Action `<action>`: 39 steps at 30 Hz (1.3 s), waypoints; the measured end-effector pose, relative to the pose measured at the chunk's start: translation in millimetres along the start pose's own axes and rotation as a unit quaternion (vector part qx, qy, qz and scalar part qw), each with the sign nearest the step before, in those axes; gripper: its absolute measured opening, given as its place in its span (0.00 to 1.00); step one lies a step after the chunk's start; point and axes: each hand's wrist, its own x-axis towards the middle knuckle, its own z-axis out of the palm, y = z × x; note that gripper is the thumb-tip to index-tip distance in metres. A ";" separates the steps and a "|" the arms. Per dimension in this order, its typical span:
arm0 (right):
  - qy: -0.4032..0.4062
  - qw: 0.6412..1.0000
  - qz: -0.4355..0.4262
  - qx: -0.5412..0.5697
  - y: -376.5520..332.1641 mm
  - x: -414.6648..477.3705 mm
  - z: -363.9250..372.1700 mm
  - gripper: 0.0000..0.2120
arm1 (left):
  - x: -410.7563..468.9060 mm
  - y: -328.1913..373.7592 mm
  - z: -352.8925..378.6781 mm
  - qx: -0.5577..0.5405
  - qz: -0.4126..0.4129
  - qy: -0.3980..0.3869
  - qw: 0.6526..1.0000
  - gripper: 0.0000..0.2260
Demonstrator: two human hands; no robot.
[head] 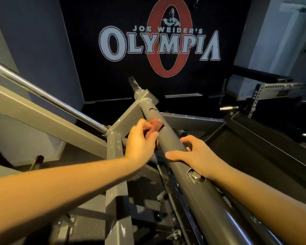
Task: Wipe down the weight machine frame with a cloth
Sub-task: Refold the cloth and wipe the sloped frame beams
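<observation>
A grey round tube (168, 137) of the weight machine frame runs from the lower right up to the centre. My left hand (140, 140) grips a small reddish-brown cloth (155, 125) and holds it against the tube's left side. My right hand (193, 156) curls around the same tube just below, thumb across its top and fingers wrapped over the far side. A bolt recess (195, 176) shows in the tube near my right wrist.
Grey square frame beams (48, 117) and a chrome bar (48, 98) slant across the left. A black padded part (254, 138) lies to the right, with a perforated rack (260, 91) behind it. A dark wall banner (159, 41) hangs ahead.
</observation>
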 end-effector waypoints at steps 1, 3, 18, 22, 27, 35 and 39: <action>0.002 1.000 -0.001 0.003 -0.4 -0.8 0.3 0.33 | -17.5 2.7 -3.8 -0.005 0.022 -0.017 1.000 0.06; 0.003 1.000 0.000 0.007 -0.1 0.2 1.5 0.33 | -35.3 6.3 -9.7 -0.010 0.041 -0.040 0.998 0.06; -0.018 1.000 0.005 0.007 1.0 4.3 -0.5 0.32 | 26.8 19.5 -15.0 0.083 0.094 -0.073 0.989 0.08; -0.021 1.000 0.000 -0.006 1.5 4.8 -1.5 0.33 | 84.2 30.5 -10.9 0.161 0.113 -0.131 0.972 0.09; -0.016 1.000 0.002 -0.005 0.8 2.8 -0.2 0.36 | 79.6 41.5 -14.8 0.189 0.146 -0.166 0.957 0.09; -0.027 1.000 0.008 0.008 6.1 5.3 -0.1 0.35 | 87.5 35.6 -19.9 0.209 0.204 -0.190 0.937 0.09; -0.025 1.000 0.006 0.011 5.4 6.1 -0.1 0.35 | 118.9 32.0 -6.7 0.254 0.138 -0.163 0.943 0.10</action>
